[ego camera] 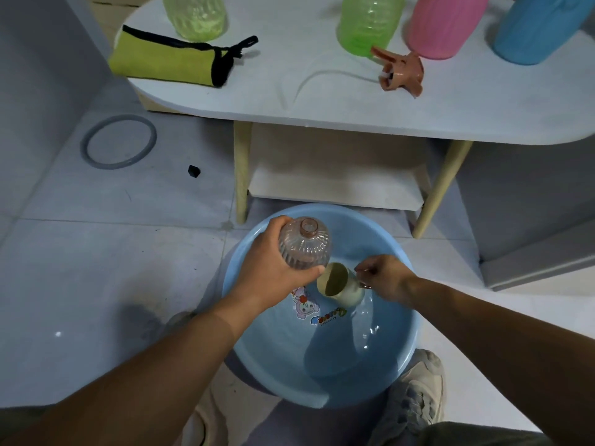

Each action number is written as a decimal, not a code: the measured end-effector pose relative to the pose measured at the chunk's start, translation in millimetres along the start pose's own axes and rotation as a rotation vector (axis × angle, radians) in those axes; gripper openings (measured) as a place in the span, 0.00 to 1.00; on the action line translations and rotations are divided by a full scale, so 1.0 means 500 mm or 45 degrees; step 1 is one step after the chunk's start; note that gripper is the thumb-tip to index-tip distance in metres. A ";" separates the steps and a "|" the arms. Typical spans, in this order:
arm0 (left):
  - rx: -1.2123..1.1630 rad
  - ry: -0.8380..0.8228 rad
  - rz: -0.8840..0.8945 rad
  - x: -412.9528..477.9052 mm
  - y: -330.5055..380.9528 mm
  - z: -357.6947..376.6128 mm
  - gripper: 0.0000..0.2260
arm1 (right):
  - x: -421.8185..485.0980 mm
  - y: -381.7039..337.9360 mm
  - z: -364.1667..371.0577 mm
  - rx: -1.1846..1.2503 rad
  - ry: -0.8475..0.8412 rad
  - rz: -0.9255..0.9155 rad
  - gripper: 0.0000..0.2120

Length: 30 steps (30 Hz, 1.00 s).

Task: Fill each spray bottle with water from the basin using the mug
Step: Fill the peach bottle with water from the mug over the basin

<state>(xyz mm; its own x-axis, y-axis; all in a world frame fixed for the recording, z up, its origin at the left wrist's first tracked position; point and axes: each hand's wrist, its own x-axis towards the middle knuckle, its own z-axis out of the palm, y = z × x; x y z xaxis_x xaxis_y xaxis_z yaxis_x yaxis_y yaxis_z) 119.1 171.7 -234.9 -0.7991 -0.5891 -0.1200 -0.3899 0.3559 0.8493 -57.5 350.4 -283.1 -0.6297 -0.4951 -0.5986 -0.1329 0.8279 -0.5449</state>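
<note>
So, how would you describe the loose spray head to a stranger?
Start at the white table beyond the blue basin. In front of the pink bottle and the green bottle beside it lies the spray head. It alone is brown, lying on its side, with a clear tube curving left.

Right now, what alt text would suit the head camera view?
Over a round light-blue plastic basin of water, the left hand grips a clear ribbed plastic bottle while the right hand holds a tilted cream mug. A white table holds four coloured bottles.
</note>
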 end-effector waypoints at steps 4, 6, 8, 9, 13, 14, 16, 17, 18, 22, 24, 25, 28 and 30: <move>0.018 -0.015 0.069 0.004 0.046 -0.021 0.40 | -0.021 -0.023 -0.023 -0.212 0.012 -0.072 0.04; 0.029 -0.025 0.093 0.006 0.069 -0.034 0.41 | -0.033 -0.045 -0.044 -0.278 0.008 -0.134 0.04; 0.025 -0.021 0.129 0.006 0.098 -0.050 0.41 | -0.053 -0.075 -0.072 -0.313 0.024 -0.211 0.04; 0.017 -0.017 0.140 0.006 0.112 -0.058 0.40 | -0.065 -0.092 -0.087 -0.311 0.027 -0.247 0.03; -0.006 -0.001 0.204 0.015 0.177 -0.098 0.39 | -0.129 -0.177 -0.172 -0.387 0.026 -0.432 0.05; 0.000 -0.006 0.226 0.017 0.196 -0.113 0.38 | -0.150 -0.201 -0.199 -0.379 0.030 -0.466 0.03; 0.010 -0.016 0.275 0.025 0.235 -0.144 0.38 | -0.190 -0.250 -0.255 -0.344 0.010 -0.521 0.04; 0.012 -0.016 0.295 0.028 0.254 -0.160 0.38 | -0.207 -0.272 -0.282 -0.296 -0.006 -0.525 0.06; 0.002 -0.012 0.308 0.033 0.272 -0.175 0.38 | -0.223 -0.293 -0.307 -0.226 -0.010 -0.522 0.07; -0.059 0.047 0.329 0.059 0.337 -0.223 0.37 | -0.236 -0.358 -0.379 0.155 0.175 -0.484 0.09; -0.048 0.092 0.347 0.079 0.362 -0.242 0.36 | -0.223 -0.389 -0.398 0.359 0.298 -0.420 0.10; -0.049 0.117 0.355 0.091 0.370 -0.248 0.36 | -0.212 -0.403 -0.404 0.433 0.354 -0.387 0.10; -0.071 0.185 0.350 0.131 0.390 -0.262 0.38 | -0.166 -0.436 -0.416 0.512 0.517 -0.291 0.14; -0.075 0.204 0.336 0.158 0.397 -0.264 0.39 | -0.135 -0.448 -0.418 0.444 0.636 -0.216 0.17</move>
<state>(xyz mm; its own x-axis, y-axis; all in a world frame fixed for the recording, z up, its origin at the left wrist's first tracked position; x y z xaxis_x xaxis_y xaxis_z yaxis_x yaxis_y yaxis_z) 39.0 99.8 -7.8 -0.7851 -0.5903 0.1874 -0.1475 0.4720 0.8692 -145.2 253.2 2.2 -0.9143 -0.3596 -0.1864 -0.0582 0.5721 -0.8181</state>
